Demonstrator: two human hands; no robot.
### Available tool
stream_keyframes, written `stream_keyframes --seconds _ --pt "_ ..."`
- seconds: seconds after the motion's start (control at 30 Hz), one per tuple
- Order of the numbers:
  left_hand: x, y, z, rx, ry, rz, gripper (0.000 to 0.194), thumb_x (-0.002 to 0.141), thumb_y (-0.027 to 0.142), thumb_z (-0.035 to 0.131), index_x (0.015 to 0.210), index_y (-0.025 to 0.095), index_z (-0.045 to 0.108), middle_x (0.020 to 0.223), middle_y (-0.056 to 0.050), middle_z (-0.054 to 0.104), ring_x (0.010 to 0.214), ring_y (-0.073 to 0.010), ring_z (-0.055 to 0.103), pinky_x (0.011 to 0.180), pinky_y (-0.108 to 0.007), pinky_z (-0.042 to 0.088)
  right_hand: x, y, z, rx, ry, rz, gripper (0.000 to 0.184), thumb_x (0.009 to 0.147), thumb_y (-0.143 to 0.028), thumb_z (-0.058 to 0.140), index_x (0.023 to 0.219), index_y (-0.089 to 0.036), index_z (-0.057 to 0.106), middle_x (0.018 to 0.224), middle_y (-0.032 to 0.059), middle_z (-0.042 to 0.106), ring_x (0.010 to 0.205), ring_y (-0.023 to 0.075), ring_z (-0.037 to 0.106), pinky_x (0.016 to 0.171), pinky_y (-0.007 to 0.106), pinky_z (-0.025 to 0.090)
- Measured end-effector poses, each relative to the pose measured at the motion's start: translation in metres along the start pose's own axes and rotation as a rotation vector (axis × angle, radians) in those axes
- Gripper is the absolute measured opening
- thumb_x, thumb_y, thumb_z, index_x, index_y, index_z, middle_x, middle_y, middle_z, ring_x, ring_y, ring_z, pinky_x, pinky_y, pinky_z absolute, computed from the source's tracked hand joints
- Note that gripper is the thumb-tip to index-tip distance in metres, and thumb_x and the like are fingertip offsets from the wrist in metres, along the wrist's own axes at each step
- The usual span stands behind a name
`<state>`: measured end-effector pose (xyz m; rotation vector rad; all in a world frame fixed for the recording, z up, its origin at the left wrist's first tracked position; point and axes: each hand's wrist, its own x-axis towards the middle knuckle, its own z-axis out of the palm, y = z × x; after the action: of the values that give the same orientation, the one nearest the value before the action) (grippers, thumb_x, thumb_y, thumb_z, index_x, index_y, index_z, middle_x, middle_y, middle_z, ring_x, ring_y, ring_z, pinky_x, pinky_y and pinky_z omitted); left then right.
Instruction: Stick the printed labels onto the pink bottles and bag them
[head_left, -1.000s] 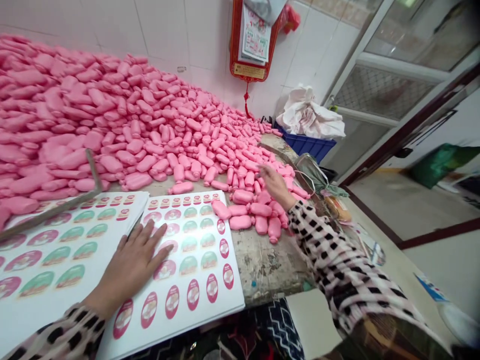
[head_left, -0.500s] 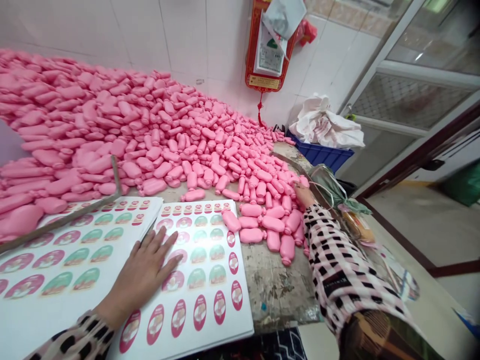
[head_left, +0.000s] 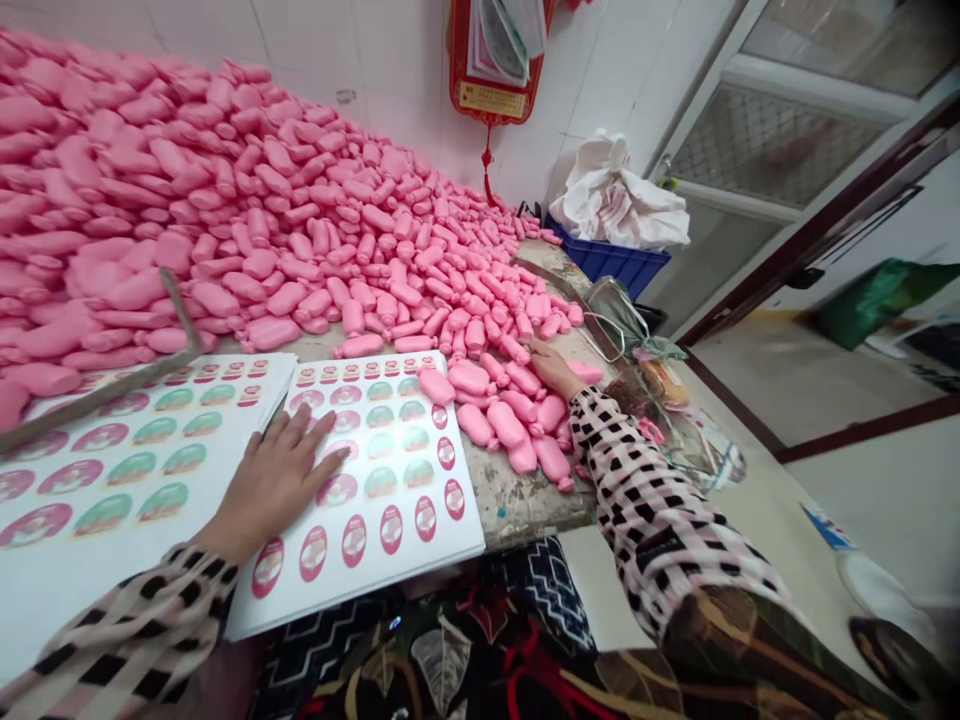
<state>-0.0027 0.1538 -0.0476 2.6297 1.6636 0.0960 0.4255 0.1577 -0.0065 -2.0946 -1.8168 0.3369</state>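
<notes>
Labels first: oval stickers (head_left: 379, 490) in rows, pink and green, on white sheets. Print's too small for me to read from here, same w/ the red hanging calendar (head_left: 491, 70) and its gold plaque on the wall. Table (head_left: 517, 500) is worn and stained, w/ white tile wall (head_left: 322, 50) behind it, glazed door (head_left: 780, 150) to the right, and a blue crate (head_left: 607, 262) topped by a white plastic sack (head_left: 619, 195) past the far corner. Big heap of smooth, rounded pink soap-like bars (head_left: 225, 220) fills the back of the table against the wall; a loose bunch (head_left: 487, 420) lies just right of the sheets. Left hand (head_left: 270, 485) is open, palm down, fingers spread on the right-hand sheet (head_left: 375, 480). Right hand (head_left: 555, 368) is open too, fingers out, resting on the bars nr the table's right edge, not closed on any. Metal strip (head_left: 97, 385) lies across the left sheet stack (head_left: 127, 450).
</notes>
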Motion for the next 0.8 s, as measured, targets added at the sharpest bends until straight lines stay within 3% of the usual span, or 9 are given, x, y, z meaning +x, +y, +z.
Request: stream_keyframes --seconds 0.23,0.4,0.53,0.63,0.8 --pt "-0.002 0.004 -0.005 -0.04 -0.006 0.001 0.065 0.089 0.057 0.025 0.142 0.019 0.033 0.15 -0.014 0.024 0.136 -0.0361 0.019 0.105 -0.054 0.021 -0.034 -0.021 -0.034 0.042 0.108 -0.029 0.044 0.093 -0.026 0.031 0.131 -0.013 0.049 0.13 0.0103 0.055 0.114 0.0194 0.053 0.096 0.031 0.039" --pt "-0.002 0.004 -0.004 -0.043 -0.009 -0.004 0.067 0.088 0.059 0.023 0.142 0.02 0.033 0.151 -0.015 0.023 0.137 -0.0351 0.018 0.105 -0.054 0.019 -0.1 -0.033 -0.051 0.018 0.067 -0.042 0.043 0.095 -0.033 0.029 0.132 -0.019 0.048 0.103 0.0072 0.068 0.088 0.0192 0.062 0.078 0.031 0.046" --pt "-0.006 0.005 -0.005 -0.002 0.03 0.003 0.062 0.09 0.053 0.022 0.14 0.019 0.038 0.147 -0.016 0.031 0.136 -0.0346 0.022 0.105 -0.056 0.018 -0.162 -0.042 -0.032 -0.246 0.029 0.018 0.036 0.093 -0.032 0.035 0.122 -0.024 0.056 0.112 0.0083 0.063 0.095 0.0217 0.06 0.077 0.029 0.042" --pt "-0.011 0.007 -0.007 0.063 0.085 0.038 0.058 0.092 0.047 0.021 0.137 0.018 0.042 0.142 -0.014 0.04 0.134 -0.0345 0.028 0.106 -0.055 0.015 -0.195 -0.046 -0.007 -0.371 0.035 0.077 0.042 0.089 -0.045 0.042 0.125 -0.024 0.053 0.113 0.0099 0.058 0.086 0.0222 0.061 0.066 0.029 0.042" --pt "-0.019 0.013 -0.014 0.179 0.235 0.097 0.054 0.093 0.042 0.022 0.127 0.015 0.054 0.129 -0.013 0.055 0.125 -0.034 0.04 0.108 -0.054 0.009 -0.202 -0.04 0.023 -0.458 0.042 0.089 0.045 0.09 -0.039 0.04 0.134 -0.027 0.043 0.114 0.0089 0.054 0.08 0.0212 0.061 0.058 0.029 0.039"
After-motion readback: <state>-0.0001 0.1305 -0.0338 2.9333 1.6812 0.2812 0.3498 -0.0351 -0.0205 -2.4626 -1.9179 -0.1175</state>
